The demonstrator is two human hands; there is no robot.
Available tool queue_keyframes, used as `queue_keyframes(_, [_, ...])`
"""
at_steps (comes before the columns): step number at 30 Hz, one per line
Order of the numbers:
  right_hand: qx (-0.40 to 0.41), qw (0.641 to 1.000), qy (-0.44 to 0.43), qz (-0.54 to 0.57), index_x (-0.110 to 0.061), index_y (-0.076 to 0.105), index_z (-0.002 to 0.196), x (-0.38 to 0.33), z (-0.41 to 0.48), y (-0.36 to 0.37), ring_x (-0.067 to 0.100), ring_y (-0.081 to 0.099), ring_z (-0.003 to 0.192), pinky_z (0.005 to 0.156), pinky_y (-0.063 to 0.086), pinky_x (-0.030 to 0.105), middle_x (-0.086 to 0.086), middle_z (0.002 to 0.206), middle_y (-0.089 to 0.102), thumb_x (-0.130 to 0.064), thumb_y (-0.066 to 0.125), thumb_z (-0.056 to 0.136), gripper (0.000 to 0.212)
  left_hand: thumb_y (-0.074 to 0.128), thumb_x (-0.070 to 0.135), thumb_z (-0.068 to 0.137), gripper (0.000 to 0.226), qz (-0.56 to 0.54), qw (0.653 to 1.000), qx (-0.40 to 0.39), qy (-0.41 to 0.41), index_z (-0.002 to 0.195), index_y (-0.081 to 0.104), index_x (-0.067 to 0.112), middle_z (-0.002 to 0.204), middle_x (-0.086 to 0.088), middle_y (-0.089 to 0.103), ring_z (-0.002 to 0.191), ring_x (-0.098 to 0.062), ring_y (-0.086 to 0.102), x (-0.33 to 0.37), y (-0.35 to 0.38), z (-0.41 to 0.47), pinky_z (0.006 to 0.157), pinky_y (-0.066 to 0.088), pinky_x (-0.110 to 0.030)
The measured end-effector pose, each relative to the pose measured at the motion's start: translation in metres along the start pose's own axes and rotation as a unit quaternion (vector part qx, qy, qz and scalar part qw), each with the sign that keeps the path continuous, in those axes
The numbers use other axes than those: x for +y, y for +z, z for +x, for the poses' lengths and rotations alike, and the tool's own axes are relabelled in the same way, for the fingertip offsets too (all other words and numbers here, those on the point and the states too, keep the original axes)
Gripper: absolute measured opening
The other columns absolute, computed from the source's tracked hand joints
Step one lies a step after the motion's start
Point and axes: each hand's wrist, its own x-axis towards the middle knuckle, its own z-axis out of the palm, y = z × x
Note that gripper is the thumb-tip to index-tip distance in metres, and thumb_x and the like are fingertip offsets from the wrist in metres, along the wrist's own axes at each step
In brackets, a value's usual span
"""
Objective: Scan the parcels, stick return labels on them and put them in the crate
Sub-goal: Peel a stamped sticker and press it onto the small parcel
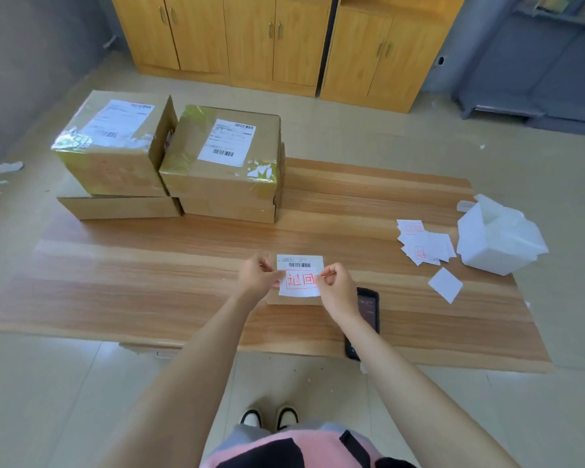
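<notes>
1. The left hand (255, 276) pinches the left edge of a return label (299, 282) between thumb and fingertips. The right hand (335, 286) pinches the right edge the same way, so both hands are closed narrowly on the paper.
2. Held by opposite edges, the label stays taut and flat, probably so it lands without creases.
3. The label bears two large red characters in a red frame and hangs just over a small parcel (294, 301) lying flat at the bench (149, 265) front.
4. It sits low on the parcel, leaving the barcode of the shipping label (299, 263) uncovered, likely so the code stays readable.
5. Whether the label already touches the parcel cannot be told.
6. A phone (368, 312), probably the scanner, lies just beside the right wrist, screen up, within easy reach.
7. The pile of return labels (423, 246) lies well to the right beside a white plastic bag (497, 241), with one blank white sheet (445, 284) loose nearby.
8. A stack of taped cartons (223, 184) waits at the far left of the bench, each upper box showing its own shipping label.
9. No crate is visible, so binning this parcel will mean looking beyond the view.
</notes>
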Motion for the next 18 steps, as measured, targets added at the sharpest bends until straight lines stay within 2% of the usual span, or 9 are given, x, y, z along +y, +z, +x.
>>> queue_keyframes(2, [0.000,1.000,0.001,-0.008,-0.014,0.053,0.092,0.002,0.000,0.001,0.015,0.052,0.075,0.068,0.045,0.032,-0.009,0.077,0.050,-0.014,0.056,0.089,0.004,0.067,-0.002,0.080,0.037,0.004,1.000,0.007,-0.003,0.069,0.035,0.014,0.066,-0.003,0.055,0.054,-0.008,0.062,-0.002,0.002,-0.003,0.041,0.037,-0.014])
queue_keyframes(7, [0.005,1.000,0.000,-0.013,-0.013,0.053,0.092,0.007,-0.001,0.003,0.014,0.052,0.074,0.069,0.045,0.034,-0.009,0.077,0.050,-0.012,0.056,0.090,0.004,0.068,-0.002,0.078,0.039,0.026,0.999,0.017,-0.013,0.068,0.034,0.014,0.065,-0.005,0.058,0.073,-0.028,0.067,-0.002,0.006,-0.003,0.050,0.038,-0.025])
queue_keyframes(10, [0.005,1.000,0.005,-0.009,-0.012,0.054,0.094,0.009,0.001,0.003,0.013,0.051,0.073,0.067,0.043,0.032,-0.009,0.077,0.050,-0.014,0.056,0.090,0.005,0.067,-0.001,0.077,0.038,0.035,0.999,0.021,-0.021,0.066,0.034,0.014,0.060,-0.005,0.057,0.080,-0.030,0.066,-0.002,0.007,-0.001,0.058,0.040,-0.031])
queue_keyframes(14, [0.004,1.000,0.012,-0.013,-0.011,0.055,0.095,0.009,0.005,0.003,0.011,0.050,0.071,0.065,0.042,0.030,-0.010,0.077,0.050,-0.015,0.056,0.090,0.006,0.066,0.000,0.077,0.035,0.047,0.998,0.024,-0.030,0.066,0.036,0.014,0.058,-0.004,0.057,0.071,-0.024,0.062,0.000,0.012,0.001,0.050,0.037,-0.026])
queue_keyframes(18, [0.002,0.999,0.021,-0.027,-0.015,0.053,0.093,0.010,0.008,0.002,0.008,0.050,0.071,0.069,0.046,0.031,-0.011,0.079,0.050,-0.014,0.056,0.090,0.004,0.065,-0.001,0.079,0.038,0.051,0.998,0.028,-0.025,0.067,0.033,0.015,0.073,-0.008,0.060,0.061,-0.016,0.062,0.000,0.015,0.004,0.038,0.036,-0.013])
